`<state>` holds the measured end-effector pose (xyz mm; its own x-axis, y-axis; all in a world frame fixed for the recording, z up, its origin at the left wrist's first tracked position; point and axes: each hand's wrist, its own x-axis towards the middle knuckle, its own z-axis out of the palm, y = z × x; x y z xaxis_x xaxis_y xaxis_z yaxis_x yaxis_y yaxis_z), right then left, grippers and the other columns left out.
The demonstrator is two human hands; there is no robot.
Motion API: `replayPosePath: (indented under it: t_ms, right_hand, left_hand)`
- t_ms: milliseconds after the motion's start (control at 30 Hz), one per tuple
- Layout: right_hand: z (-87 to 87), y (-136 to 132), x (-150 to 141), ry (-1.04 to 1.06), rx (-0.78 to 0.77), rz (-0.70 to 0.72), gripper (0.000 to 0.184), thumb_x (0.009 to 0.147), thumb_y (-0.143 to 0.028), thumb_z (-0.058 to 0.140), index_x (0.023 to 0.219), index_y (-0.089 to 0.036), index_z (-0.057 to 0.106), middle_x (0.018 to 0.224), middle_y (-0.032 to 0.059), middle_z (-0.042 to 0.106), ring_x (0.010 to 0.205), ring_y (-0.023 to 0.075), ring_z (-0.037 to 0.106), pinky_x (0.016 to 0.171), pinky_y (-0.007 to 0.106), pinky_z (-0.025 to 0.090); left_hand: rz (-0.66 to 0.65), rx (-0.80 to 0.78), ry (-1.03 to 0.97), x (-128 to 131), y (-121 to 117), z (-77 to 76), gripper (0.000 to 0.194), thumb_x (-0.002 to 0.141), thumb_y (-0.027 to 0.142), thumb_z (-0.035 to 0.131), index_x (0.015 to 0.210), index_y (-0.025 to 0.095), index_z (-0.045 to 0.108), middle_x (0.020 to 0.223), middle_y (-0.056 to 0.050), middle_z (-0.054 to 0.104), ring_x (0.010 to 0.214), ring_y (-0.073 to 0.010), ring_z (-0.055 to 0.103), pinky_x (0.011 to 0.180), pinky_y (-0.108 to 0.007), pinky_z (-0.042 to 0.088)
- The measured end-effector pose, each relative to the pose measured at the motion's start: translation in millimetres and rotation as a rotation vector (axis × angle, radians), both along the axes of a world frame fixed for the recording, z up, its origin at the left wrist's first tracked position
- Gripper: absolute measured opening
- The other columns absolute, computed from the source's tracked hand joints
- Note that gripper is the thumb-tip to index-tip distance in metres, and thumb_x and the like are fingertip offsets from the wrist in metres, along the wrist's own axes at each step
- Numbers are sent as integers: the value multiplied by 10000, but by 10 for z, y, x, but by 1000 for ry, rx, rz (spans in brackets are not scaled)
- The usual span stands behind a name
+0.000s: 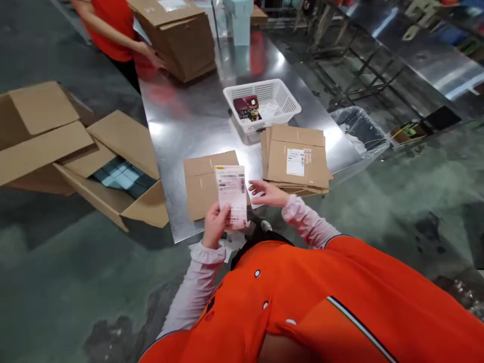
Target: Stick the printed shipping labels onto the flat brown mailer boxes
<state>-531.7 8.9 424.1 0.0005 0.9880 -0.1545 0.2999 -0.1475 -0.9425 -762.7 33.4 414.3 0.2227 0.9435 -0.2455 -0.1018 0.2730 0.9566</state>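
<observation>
One long stainless-steel table (177, 126) runs away from the person, its near edge just beyond the hands. On it, near right: a stack of flattened brown cardboard cartons (298, 161). Near left: a single flattened brown cardboard carton (198, 186), lying below a white printed shipping label (231, 196) with a yellow top edge. Left hand (215, 225): thumb and fingers pinch the label's lower part, leaving most of the print uncovered. Right hand (266, 194): fingers spread, just beside the label, apart from it and from the stack.
</observation>
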Motion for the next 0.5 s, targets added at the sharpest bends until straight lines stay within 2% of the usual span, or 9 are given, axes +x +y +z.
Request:
replayPosePath:
  t_ms: [33, 100, 167, 233, 300, 400, 500]
  right_hand:
    - [-119, 39, -351, 122, 0, 9, 561, 725, -474, 724, 1176, -160, 616, 1074, 81, 681, 931, 194, 649, 882, 371, 534]
    - [-303, 53, -875, 226, -56, 46, 446, 755, -480, 692, 1050, -148, 656, 995, 72, 708, 917, 199, 662, 883, 371, 533]
    - [-387, 56, -1122, 247, -103, 106, 441, 693, -453, 754, 999, -147, 666, 956, 64, 719, 896, 206, 669, 866, 375, 536]
    - [-389, 134, -1163, 275, -95, 134, 458, 645, -419, 795, 1000, -157, 671, 972, 60, 719, 889, 196, 669, 838, 352, 541]
    - [-355, 281, -1129, 285, -72, 112, 388, 665, -408, 781, 953, -166, 685, 932, 52, 719, 844, 173, 669, 782, 310, 543]
    - [-340, 475, -1129, 198, -108, 173, 248, 690, -377, 766, 795, -162, 698, 748, 26, 700, 686, 144, 643, 652, 266, 515]
    - [-437, 535, -1216, 71, -144, 177, 206, 716, -356, 750, 743, -157, 706, 670, 15, 676, 612, 137, 611, 593, 260, 481]
  left_hand:
    - [-8, 18, 32, -4, -22, -3, 428, 615, 492, 793, 848, 148, 687, 822, -61, 710, 734, -187, 637, 710, -301, 511]
    - [95, 77, 74, -63, -35, 6, 388, 631, 469, 787, 825, 148, 685, 821, -58, 704, 750, -179, 626, 719, -287, 498]
    - [260, 112, 94, -176, -32, -1, 365, 648, 463, 775, 808, 150, 676, 803, -52, 693, 742, -169, 614, 714, -277, 486]
    - [314, 89, 113, -297, -46, -49, 350, 664, 470, 760, 752, 146, 661, 728, -37, 666, 674, -150, 584, 668, -263, 467]
    - [318, 65, 138, -376, -86, -143, 354, 672, 475, 754, 668, 147, 620, 641, -12, 616, 609, -124, 536, 619, -242, 436]
    - [424, 58, 173, -384, -140, -346, 427, 680, 496, 746, 563, 168, 499, 534, 34, 501, 537, -93, 452, 549, -218, 376]
    - [565, 13, 145, -333, -117, -586, 495, 659, 518, 755, 537, 183, 412, 492, 63, 416, 490, -75, 389, 500, -208, 327]
